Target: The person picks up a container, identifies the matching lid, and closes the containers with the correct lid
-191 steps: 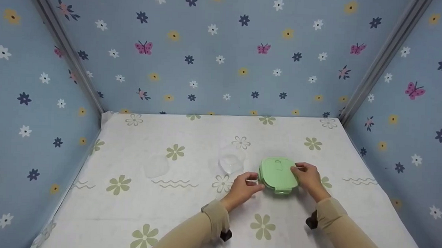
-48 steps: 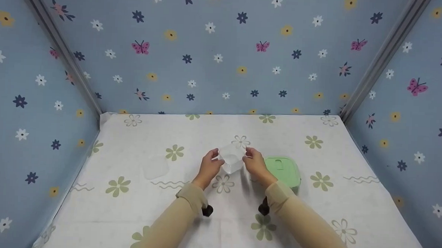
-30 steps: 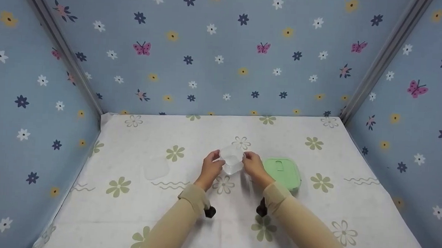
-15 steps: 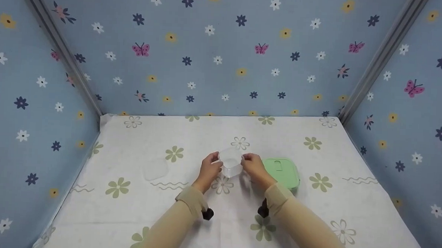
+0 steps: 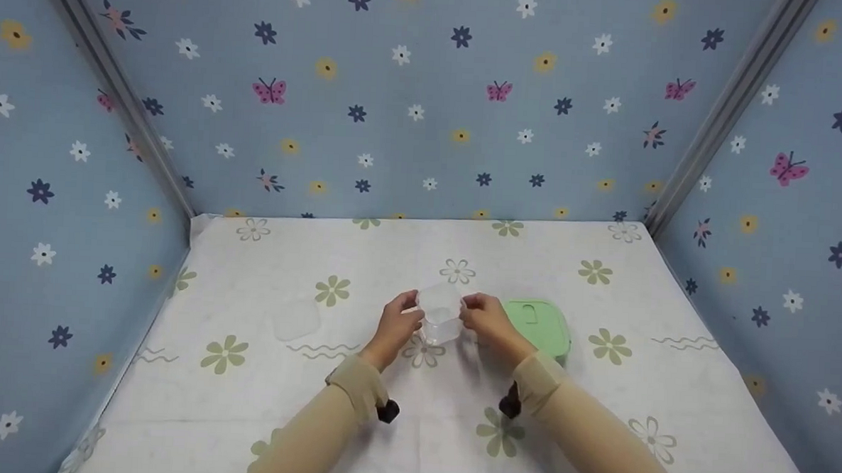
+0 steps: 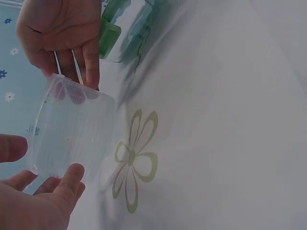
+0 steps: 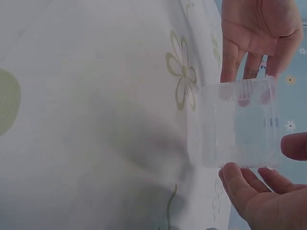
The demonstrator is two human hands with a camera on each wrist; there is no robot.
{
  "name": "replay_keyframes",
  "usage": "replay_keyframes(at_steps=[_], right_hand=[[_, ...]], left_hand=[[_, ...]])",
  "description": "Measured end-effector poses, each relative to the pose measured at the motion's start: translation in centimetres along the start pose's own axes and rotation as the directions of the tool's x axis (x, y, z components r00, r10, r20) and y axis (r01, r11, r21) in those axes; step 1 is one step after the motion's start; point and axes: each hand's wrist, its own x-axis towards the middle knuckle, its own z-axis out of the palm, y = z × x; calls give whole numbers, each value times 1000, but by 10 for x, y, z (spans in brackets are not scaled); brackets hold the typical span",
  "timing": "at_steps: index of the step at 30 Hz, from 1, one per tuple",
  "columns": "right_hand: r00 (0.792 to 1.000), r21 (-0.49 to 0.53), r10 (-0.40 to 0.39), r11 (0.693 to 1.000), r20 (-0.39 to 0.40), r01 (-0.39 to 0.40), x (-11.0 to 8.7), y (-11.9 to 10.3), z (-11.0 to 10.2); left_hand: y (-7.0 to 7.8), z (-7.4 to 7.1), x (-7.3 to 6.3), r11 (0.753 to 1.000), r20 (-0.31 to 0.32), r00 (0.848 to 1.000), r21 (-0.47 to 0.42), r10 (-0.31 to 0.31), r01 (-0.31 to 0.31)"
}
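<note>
A small clear plastic food container (image 5: 440, 323) is held between the two hands at mid-table, seemingly lifted off the cloth with its open top toward the head camera. The left hand (image 5: 394, 329) grips its left side, thumb near the rim and fingers against the wall. On the opposite side, the right hand (image 5: 490, 321) holds the rim and wall with its fingertips. Both wrist views show the container (image 6: 72, 129) from the side, see-through, with fingers of both hands on it. A green-lidded lunch box (image 5: 541, 330) sits just right of the right hand, partly covered by it.
A flat clear lid (image 5: 296, 320) lies on the tablecloth (image 5: 193, 411) to the left of the left hand. Blue flowered panels (image 5: 414, 65) close in the table at the back and both sides.
Both hands have gone from the green lunch box, which they held, to the clear container on its left. Over the last second the container has shifted slightly toward the person and tilted.
</note>
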Motion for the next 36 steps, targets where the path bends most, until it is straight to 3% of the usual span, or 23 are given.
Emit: replay_keyframes(at_steps=[3, 11, 16, 30, 36], right_hand=[[1000, -9, 8, 1000, 24, -8, -4, -1, -2], [994, 57, -90, 995, 57, 87, -15, 3, -4], [990, 82, -114, 991, 78, 108, -22, 7, -8], [975, -64, -150, 985, 164, 162, -42, 22, -17], [961, -48, -179, 980, 212, 193, -49, 30, -21]], left_hand=[[1, -1, -3, 1000, 23, 1000, 2, -8, 8], [5, -6, -11, 1000, 56, 998, 3, -20, 20], [6, -7, -18, 1000, 76, 997, 17, -9, 8], [-4, -10, -40, 997, 126, 992, 67, 14, -23], [-5, -12, -48, 997, 171, 985, 76, 4, -17]])
